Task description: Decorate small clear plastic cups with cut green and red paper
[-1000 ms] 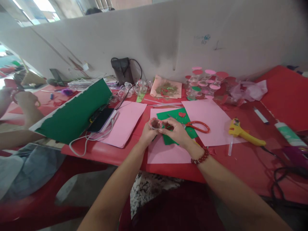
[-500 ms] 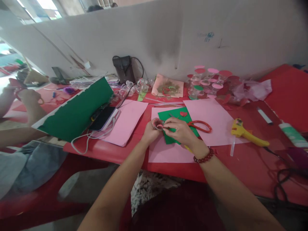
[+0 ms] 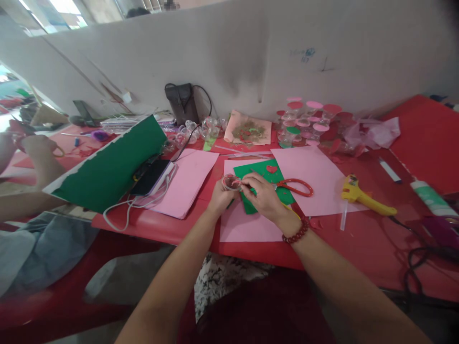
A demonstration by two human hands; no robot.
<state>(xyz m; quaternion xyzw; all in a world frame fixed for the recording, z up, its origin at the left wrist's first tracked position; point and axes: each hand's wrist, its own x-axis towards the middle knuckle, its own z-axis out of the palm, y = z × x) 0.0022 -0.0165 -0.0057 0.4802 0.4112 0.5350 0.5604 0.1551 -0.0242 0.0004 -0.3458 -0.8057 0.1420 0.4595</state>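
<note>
My left hand (image 3: 218, 197) is wrapped round a small clear plastic cup (image 3: 232, 182), its mouth tipped toward me. Reddish-pink material shows inside and along its rim. At the cup's right edge, my right hand (image 3: 263, 193) has its fingers pinched together; what they grip, if anything, is too small to make out. Under the hands lies a green sheet (image 3: 258, 167) on pink paper (image 3: 244, 231). A red scrap (image 3: 271, 169) rests on the green sheet. Beside my right hand are red-handled scissors (image 3: 303, 181), their blades partly hidden.
A yellow glue gun (image 3: 366, 198) with its cord lies at right, near a marker (image 3: 390, 170) and a green-white bottle (image 3: 432, 197). Clear cups with coloured discs (image 3: 308, 119) stand at the back. At left are a phone (image 3: 152, 177), a green board (image 3: 111, 167) and another person's hands (image 3: 38, 148).
The cup has tilted so that its mouth faces more toward me. My right hand has shifted slightly left and stays at its rim. The view has moved a little.
</note>
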